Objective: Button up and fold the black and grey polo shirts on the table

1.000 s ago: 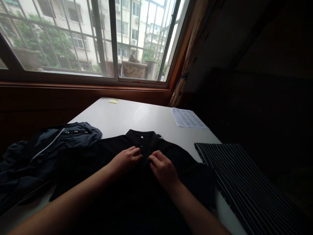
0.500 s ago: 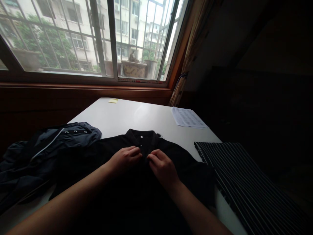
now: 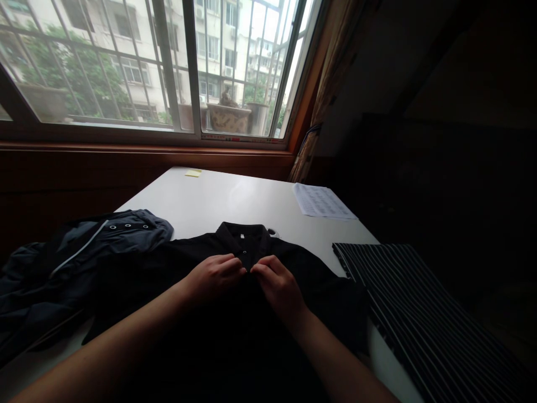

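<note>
A black collared shirt [image 3: 310,263] lies spread on the white table [image 3: 235,196], its collar [image 3: 230,235] towards the window. My left hand [image 3: 218,274] pinches the front placket from the left, just below a small button [image 3: 244,252]. From the right, my right hand [image 3: 279,282] pinches the opposite side of the placket, thumb and forefinger pressed together. The fingertips of both hands nearly meet at the shirt's middle. What exactly lies between them is too small and dark to make out. Dark cloth hides the lower shirt's details.
Crumpled dark blue clothing [image 3: 84,252] with eyelets lies at the left. A striped dark cloth [image 3: 411,296] is on the right side. Printed sheets [image 3: 323,201] and a yellow sticky note [image 3: 193,173] rest towards the back. A small round object [image 3: 272,233] shows beside the collar.
My two hands have drawn slightly closer together at the placket. The button above them has shifted a little to the right and down. Everything else looks the same.
</note>
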`<state>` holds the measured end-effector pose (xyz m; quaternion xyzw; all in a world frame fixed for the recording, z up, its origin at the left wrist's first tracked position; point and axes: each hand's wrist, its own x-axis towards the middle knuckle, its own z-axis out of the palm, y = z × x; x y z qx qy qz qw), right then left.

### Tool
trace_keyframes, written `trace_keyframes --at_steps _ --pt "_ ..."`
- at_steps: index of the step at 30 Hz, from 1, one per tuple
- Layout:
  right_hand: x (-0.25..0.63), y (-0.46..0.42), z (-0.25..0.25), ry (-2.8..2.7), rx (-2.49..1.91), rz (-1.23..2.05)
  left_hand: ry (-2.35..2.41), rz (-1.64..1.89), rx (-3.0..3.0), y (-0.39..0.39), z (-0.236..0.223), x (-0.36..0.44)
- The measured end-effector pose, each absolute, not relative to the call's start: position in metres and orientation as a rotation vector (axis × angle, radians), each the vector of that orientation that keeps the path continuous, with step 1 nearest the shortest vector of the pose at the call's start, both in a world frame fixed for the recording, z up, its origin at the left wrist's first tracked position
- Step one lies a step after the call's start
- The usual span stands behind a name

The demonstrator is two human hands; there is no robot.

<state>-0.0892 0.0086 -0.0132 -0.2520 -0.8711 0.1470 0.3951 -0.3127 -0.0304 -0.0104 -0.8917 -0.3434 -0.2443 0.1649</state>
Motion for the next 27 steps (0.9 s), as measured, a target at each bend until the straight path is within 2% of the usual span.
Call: trace_keyframes --at_steps 10,27 --pt "-0.0912 0.0101 -0.0173 -2.284 -0.628 0.405 -1.022 -0.853 -2.556 -0.0318 -0.0095 -0.3074" --pt "-0.0881 0.0069 -0.0121 -2.234 -0.608 0.411 -1.007 -0.780 -2.537 -0.0316 -0.0088 -0.3110"
